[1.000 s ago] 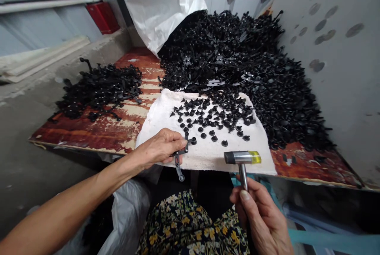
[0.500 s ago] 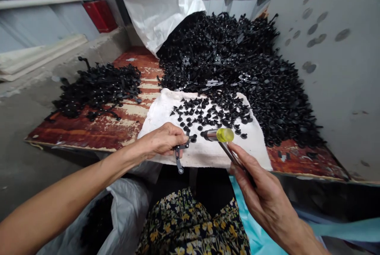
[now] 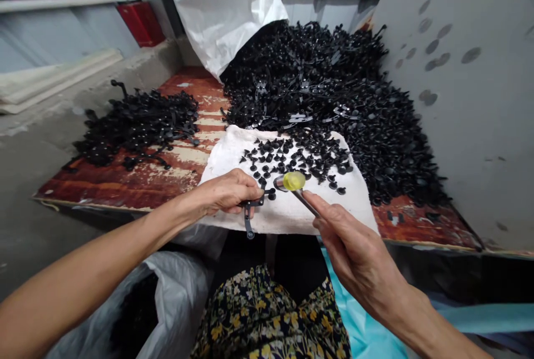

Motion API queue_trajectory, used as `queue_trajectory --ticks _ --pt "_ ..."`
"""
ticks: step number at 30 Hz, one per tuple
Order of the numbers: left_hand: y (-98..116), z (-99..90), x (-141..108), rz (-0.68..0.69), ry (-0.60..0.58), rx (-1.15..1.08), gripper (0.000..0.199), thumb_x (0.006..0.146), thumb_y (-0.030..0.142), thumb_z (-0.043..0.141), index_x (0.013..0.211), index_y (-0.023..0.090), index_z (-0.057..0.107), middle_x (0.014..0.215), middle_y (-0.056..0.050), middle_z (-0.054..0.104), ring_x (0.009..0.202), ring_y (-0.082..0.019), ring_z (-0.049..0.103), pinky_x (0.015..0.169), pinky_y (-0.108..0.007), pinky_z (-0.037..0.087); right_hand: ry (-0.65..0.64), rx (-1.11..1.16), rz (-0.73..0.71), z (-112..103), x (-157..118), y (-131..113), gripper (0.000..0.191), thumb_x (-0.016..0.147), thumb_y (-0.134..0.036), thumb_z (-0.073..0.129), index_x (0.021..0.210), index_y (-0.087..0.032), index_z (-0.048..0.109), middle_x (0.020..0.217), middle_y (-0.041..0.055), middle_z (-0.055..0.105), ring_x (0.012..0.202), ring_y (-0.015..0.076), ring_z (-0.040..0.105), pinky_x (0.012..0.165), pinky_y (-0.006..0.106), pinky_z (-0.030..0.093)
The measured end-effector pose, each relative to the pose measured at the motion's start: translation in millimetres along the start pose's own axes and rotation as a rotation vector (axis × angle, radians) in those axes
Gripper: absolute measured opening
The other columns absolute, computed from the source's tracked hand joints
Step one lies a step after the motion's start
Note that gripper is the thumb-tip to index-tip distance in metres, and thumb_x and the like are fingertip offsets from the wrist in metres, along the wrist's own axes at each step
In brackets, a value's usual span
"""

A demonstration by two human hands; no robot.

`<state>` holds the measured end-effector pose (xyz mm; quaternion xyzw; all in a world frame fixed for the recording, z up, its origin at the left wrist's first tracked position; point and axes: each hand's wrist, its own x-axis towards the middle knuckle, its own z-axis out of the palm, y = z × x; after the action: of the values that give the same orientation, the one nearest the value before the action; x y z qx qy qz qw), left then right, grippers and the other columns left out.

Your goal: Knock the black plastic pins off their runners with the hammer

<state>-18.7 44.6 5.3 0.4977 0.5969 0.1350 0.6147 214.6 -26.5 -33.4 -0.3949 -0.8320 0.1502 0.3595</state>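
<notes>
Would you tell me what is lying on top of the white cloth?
Small black pieces lie scattered over the white cloth; whatever lies directly behind the left hand and the mallet is hidden from view.

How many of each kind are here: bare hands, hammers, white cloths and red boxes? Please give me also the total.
Bare hands: 2, the left hand and the right hand
Hammer: 1
White cloth: 1
Red box: 1
Total: 5
</notes>
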Motion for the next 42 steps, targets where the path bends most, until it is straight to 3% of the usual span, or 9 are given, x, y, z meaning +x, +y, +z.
queue_trajectory --ticks 10,16,21,25,29,33,36,39,42 --pt "-17 -3.2 6 0.13 -0.067 -0.005 0.026 0.08 0.023 0.056 0.055 0.015 0.054 0.046 -0.003 0.059 0.028 -0.004 0.033 0.031 -0.015 0.014 -0.043 -0.076 0.0 1 7 0 0.057 0.093 -0.005 0.041 0.147 -0.024 0.043 0.081 0.0042 0.06 0.06 0.0138 0.059 0.057 0.025 0.055" --pt "-26 -7.8 12 0.192 -0.113 -0.024 0.027 0.076 0.033 0.061 0.056 0.016 0.054 0.044 -0.002 0.057 0.029 -0.004 0.03 0.031 -0.016 0.013 0.082 -0.019 -0.017 -4 10 -9 0.063 0.093 -0.002 0.042 0.15 -0.028 0.037 0.095 0.0069 0.064 0.075 0.0149 0.064 0.067 0.025 0.056" --pt "-24 -7.1 10 0.169 -0.117 -0.023 0.026 0.072 0.033 0.065 0.056 0.016 0.053 0.047 -0.002 0.059 0.03 -0.004 0.031 0.032 -0.017 0.017 -0.058 -0.115 0.002 -3 10 -9 0.054 0.093 -0.007 0.041 0.144 -0.023 0.048 0.078 0.0044 0.062 0.055 0.0135 0.057 0.053 0.024 0.054" --pt "-21 -5.0 7 0.146 -0.098 0.026 0.029 0.073 0.033 0.063 0.054 0.016 0.051 0.044 -0.001 0.057 0.03 -0.004 0.03 0.033 -0.018 0.015 0.063 -0.083 0.012 -2 9 -9 0.056 0.094 -0.009 0.04 0.148 -0.024 0.041 0.089 0.0085 0.066 0.069 0.017 0.063 0.064 0.028 0.058" --pt "-21 -2.9 9 0.139 -0.055 0.085 0.025 0.074 0.03 0.06 0.055 0.016 0.052 0.043 0.001 0.055 0.03 -0.005 0.033 0.033 -0.018 0.017 -0.03 -0.086 0.007 2 7 -7 0.054 0.094 -0.008 0.04 0.144 -0.025 0.047 0.079 0.0048 0.064 0.062 0.0159 0.061 0.061 0.028 0.057" --pt "-23 -4.2 12 0.12 -0.065 0.128 0.024 0.076 0.03 0.057 0.056 0.017 0.05 0.045 0.0 0.057 0.031 -0.005 0.031 0.033 -0.019 0.015 0.045 -0.039 0.051 7 2 -5 0.059 0.094 -0.007 0.039 0.149 -0.026 0.038 0.083 0.0048 0.064 0.063 0.0155 0.062 0.061 0.028 0.056" --pt "-22 -5.5 9 0.159 -0.074 0.175 0.025 0.078 0.031 0.055 0.058 0.017 0.05 0.046 0.001 0.055 0.033 -0.006 0.032 0.035 -0.019 0.019 -0.061 -0.016 0.129 7 5 -4 0.048 0.094 -0.013 0.039 0.139 -0.022 0.052 0.091 0.008 0.07 0.073 0.0185 0.067 0.065 0.029 0.057" --pt "-15 -0.1 0 0.269 -0.169 0.287 0.027 0.081 0.031 0.052 0.059 0.016 0.052 0.047 0.002 0.055 0.037 -0.006 0.036 0.038 -0.018 0.023 0.012 0.087 0.283 5 17 -5 0.036 0.093 -0.025 0.047 0.127 -0.018 0.058 0.101 0.0094 0.071 0.082 0.0195 0.067 0.072 0.03 0.055" --pt "-6 13.5 -10 0.415 -0.348 0.375 0.026 0.084 0.027 0.049 0.06 0.017 0.054 0.051 0.001 0.058 0.042 -0.008 0.044 0.042 -0.019 0.028 -0.03 0.238 0.4 4 29 -7 0.022 0.088 -0.032 0.054 0.1 -0.017 0.064 0.076 0.0021 0.064 0.062 0.015 0.056 0.057 0.026 0.047"
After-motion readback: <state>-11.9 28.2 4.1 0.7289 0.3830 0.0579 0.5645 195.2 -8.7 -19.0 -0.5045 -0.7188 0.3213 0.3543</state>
